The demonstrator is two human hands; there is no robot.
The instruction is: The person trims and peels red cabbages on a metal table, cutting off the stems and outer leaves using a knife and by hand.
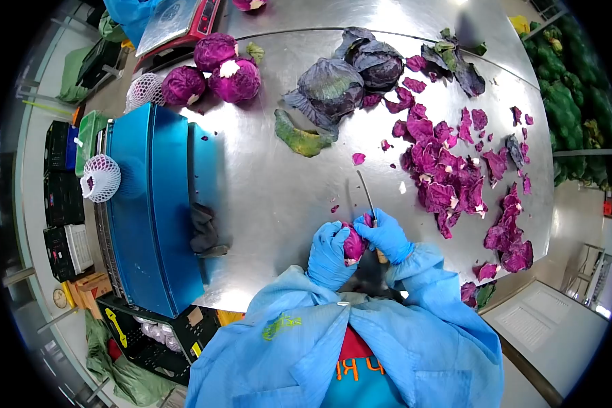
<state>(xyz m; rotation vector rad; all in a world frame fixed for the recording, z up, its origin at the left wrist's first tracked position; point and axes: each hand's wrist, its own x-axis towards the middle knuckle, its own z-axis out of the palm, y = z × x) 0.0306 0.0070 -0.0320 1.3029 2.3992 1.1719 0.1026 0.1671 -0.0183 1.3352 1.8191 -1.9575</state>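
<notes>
In the head view, my left hand [328,257], in a blue glove, is closed around the side of a small red cabbage [353,246]. My right hand [387,238], also gloved, grips a knife [366,193] whose thin blade points away from me over the table. Its fingers touch the cabbage's upper right side, where a bit of purple leaf shows beside the thumb. Part of the knife's handle is covered by the glove. To the right lies a pile of torn purple leaves [449,178].
Two dark, untrimmed cabbages [332,88] sit farther back on the metal table [251,170], near a yellow-green leaf [299,138]. Several peeled cabbages [235,81] stand at the back left by a red scale [200,19]. A blue metal box [149,211] borders my left side.
</notes>
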